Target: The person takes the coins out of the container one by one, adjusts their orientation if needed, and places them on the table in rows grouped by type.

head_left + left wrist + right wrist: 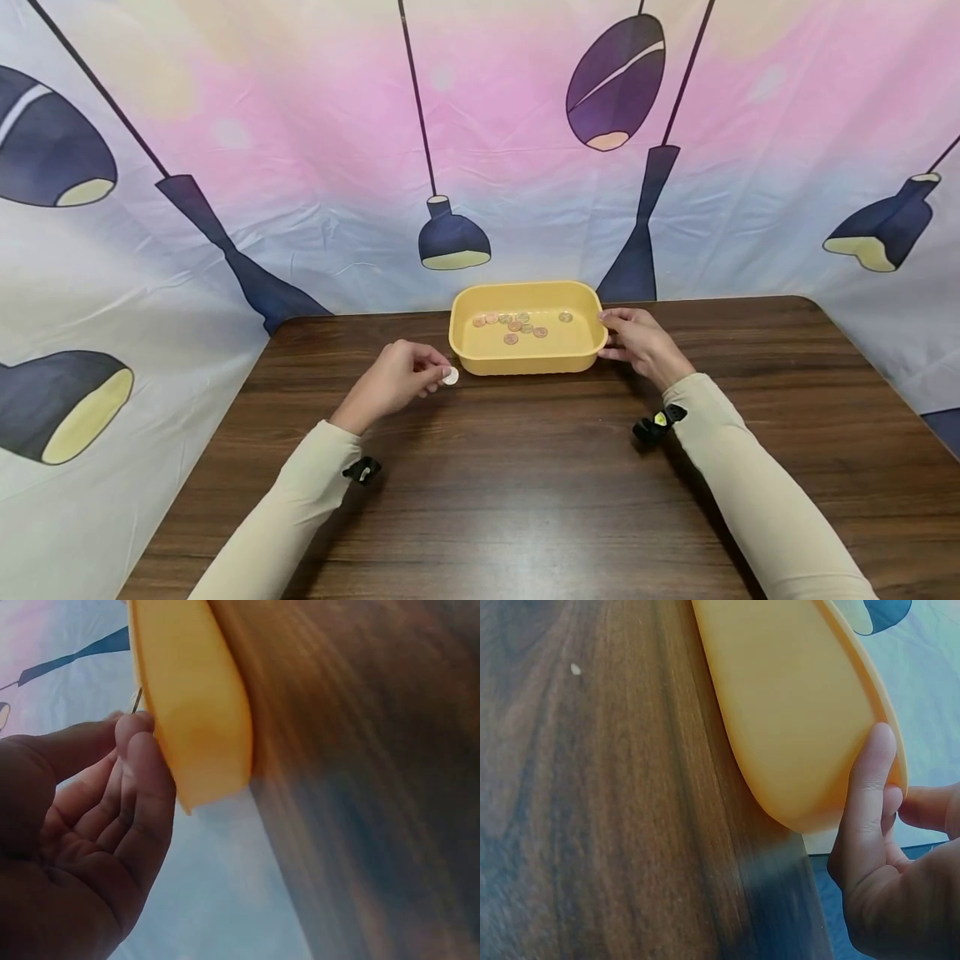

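Observation:
A yellow rectangular tray [525, 365] sits near the table's far edge, with several copper and silvery-gold coins [514, 326] lying flat on its floor. My left hand [401, 379] is just left of the tray's front left corner and pinches a silvery coin [450, 376] between thumb and fingers. In the left wrist view that coin [136, 700] shows nearly edge-on beside the tray's wall. At the other end, my right hand [637, 342] grips the tray's right rim, thumb on the rim and fingers against the outside wall, as the right wrist view also shows.
The dark wood-grain table [510, 483] stretches toward me. Behind its far edge hangs a pastel cloth [360, 167] printed with dark lamps. Black cameras are strapped to both wrists, over cream sleeves [300, 492].

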Available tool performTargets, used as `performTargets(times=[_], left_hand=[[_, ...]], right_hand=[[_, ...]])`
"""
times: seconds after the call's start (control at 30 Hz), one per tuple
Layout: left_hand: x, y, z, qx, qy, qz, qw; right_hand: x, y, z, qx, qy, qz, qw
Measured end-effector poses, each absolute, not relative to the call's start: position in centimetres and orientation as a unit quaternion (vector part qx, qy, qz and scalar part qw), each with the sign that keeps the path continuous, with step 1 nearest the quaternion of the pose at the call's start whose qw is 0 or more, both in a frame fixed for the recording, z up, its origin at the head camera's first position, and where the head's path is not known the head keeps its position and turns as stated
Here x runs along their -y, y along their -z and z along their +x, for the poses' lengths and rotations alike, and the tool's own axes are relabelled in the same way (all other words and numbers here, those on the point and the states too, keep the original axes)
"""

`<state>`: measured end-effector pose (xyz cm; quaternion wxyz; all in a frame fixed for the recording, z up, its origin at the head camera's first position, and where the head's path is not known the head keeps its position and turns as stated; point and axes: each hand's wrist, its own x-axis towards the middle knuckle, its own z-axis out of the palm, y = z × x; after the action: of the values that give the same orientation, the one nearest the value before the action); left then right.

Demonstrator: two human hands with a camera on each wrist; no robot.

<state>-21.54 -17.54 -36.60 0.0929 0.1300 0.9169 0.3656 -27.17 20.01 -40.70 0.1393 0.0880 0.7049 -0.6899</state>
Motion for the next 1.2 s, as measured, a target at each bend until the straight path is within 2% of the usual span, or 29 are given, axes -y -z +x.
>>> performTargets(times=[0.2,0.53,1.2], left_hand=[[17.6,37.9,-21.6,-0.912,-0.362,0.124,0.147],[17.5,39.9,-22.0,-0.911,-0.338,0.123,0.2],[17.0,40.1,-23.2,-0.942,-0.249,0.123,0.189]], right_hand=[[-20.0,40.6,-27.1,-0.703,0.692,0.088,0.139],[-20.1,40.6,-27.3,-0.703,0.691,0.084,0.149],[-20.0,40.6,-27.4,-0.714,0.679,0.086,0.147]])
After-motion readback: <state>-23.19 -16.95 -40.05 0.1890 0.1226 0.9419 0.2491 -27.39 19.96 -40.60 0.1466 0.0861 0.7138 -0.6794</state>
